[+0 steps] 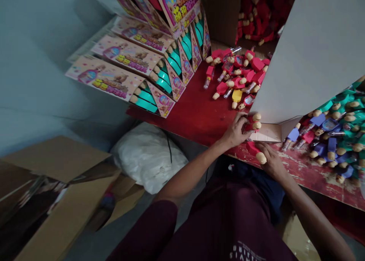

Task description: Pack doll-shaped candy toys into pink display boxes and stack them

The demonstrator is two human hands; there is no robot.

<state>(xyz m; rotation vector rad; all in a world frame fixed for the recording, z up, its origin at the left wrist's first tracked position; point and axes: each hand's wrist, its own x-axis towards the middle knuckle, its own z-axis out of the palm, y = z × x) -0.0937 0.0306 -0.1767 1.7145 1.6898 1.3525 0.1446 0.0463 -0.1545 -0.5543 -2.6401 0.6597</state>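
My left hand (pixel 237 130) is closed on a pair of small red toys (pixel 256 121) with round beige heads, at the open edge of a display box (pixel 266 133). The tall plain grey back panel (pixel 308 56) of that box rises behind. Just below, my right hand (pixel 270 160) grips another red toy (pixel 258 153), its beige head pointing toward me. Part of each toy is hidden by my fingers. A loose pile of red toys (pixel 242 73), with a yellow one (pixel 236 97) among them, lies on the table beyond my left hand.
Filled display boxes (pixel 148 97) with teal toys stand at the left of the red table (pixel 194 113). Blue toys (pixel 318 119) and green toys (pixel 342 105) are heaped at right. A carton (pixel 225 18) of red toys stands behind. A white sack (pixel 148 154) and open carton (pixel 62 158) sit below.
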